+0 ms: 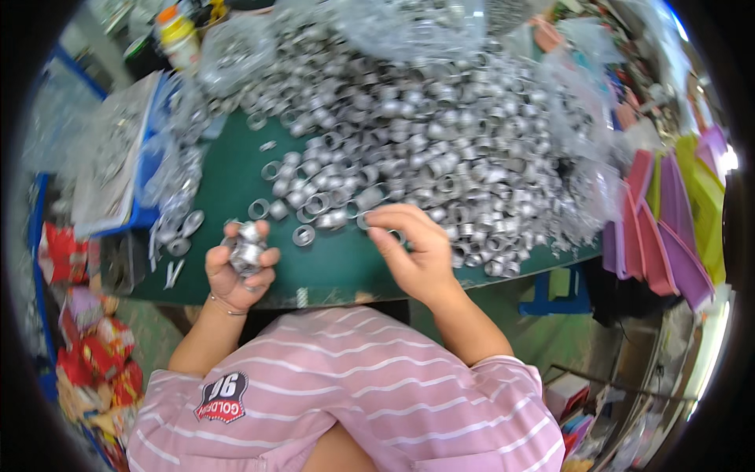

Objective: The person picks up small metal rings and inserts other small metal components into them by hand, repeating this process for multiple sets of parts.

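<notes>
Closest to me, left hand point(240, 267) is clamped on a fistful of metal rings point(248, 250) — right hand point(413, 248) pinches one ring at the heap point(425, 134) edge.

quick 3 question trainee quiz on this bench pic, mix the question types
1. True or false: the left hand holds a cluster of metal rings.
2. What does the right hand touch? A) the orange-capped bottle B) the edge of the ring pile C) the purple trays
3. Fill in: the table top is ___ in colour.

Key: 1 true; 2 B; 3 green
</notes>
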The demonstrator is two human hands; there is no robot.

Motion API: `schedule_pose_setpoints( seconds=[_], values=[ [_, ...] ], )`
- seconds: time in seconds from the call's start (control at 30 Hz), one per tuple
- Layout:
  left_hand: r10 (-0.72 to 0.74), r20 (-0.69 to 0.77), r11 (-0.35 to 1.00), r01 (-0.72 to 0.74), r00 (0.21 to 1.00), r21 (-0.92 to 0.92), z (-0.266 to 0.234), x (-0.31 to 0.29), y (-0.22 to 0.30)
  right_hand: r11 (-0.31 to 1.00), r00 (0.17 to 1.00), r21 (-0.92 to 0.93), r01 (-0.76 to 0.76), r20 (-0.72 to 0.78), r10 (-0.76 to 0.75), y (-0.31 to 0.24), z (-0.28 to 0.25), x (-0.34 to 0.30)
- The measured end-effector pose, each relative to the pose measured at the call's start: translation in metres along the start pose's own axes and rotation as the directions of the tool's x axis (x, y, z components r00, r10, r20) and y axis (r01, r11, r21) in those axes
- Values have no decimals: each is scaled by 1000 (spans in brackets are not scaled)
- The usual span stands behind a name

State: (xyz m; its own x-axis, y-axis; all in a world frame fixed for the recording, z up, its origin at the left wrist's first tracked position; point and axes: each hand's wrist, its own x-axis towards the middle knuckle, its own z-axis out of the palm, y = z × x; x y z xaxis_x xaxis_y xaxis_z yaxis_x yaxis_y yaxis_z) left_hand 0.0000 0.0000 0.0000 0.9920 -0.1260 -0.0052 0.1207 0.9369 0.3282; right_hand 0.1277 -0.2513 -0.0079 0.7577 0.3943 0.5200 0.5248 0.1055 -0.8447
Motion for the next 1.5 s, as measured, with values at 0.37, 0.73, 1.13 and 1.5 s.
schedule_pose_setpoints(
  seconds=[0.37,0.73,1.13,1.5],
  values=[
    [616,-346,780,-607,707,148,-57,-223,-44,926,876,-259,-274,330,351,-16,-35,-83],
    [572,-810,819,-133,126,558,-186,-202,-51,950,871,-272,-154,417,260,-23,-11,-80],
    [300,-939,923,196,166,330,-206,-204,-70,886,922,-454,-90,299,247,2,-23,-75],
    [235,-591,-81,621,772,780,-12,-111,-39,719,896,-629,294,443,22,29,12,-47]
  ],
)
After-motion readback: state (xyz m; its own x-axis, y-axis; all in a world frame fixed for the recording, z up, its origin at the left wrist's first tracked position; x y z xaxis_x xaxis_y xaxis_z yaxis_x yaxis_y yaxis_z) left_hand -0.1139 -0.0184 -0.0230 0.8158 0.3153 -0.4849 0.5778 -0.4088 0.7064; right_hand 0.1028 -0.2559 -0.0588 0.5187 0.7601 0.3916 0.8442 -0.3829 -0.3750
